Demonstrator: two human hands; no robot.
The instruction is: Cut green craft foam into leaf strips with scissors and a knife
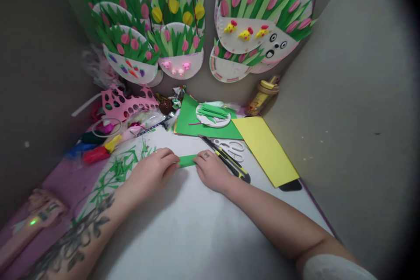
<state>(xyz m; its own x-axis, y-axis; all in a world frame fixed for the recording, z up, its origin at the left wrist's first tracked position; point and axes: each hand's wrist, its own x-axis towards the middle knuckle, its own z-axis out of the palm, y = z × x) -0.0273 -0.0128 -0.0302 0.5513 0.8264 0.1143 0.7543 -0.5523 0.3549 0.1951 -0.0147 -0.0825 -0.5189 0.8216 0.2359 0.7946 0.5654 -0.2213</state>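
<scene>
A narrow strip of green paper (187, 161) lies across the white work surface (177, 232), stretched between my two hands. My left hand (160, 165) grips its left end with bent fingers pressed together. At the other end, my right hand (211, 169) has its fingers closed on the strip. Just beside the right hand rests a black and yellow box cutter (231, 162). White-handled scissors (231, 146) lie behind the cutter. Thin green paper scraps (121, 170) are scattered left of my left hand.
Green sheets (187, 122) at the back carry a paper plate (213, 123) with cut green pieces. A yellow sheet (269, 151) lies right, near a drink bottle (262, 96). Paper-plate baskets (182, 63) hang on the wall. Pink punched foam (129, 103) and a hot glue gun (42, 214) are left.
</scene>
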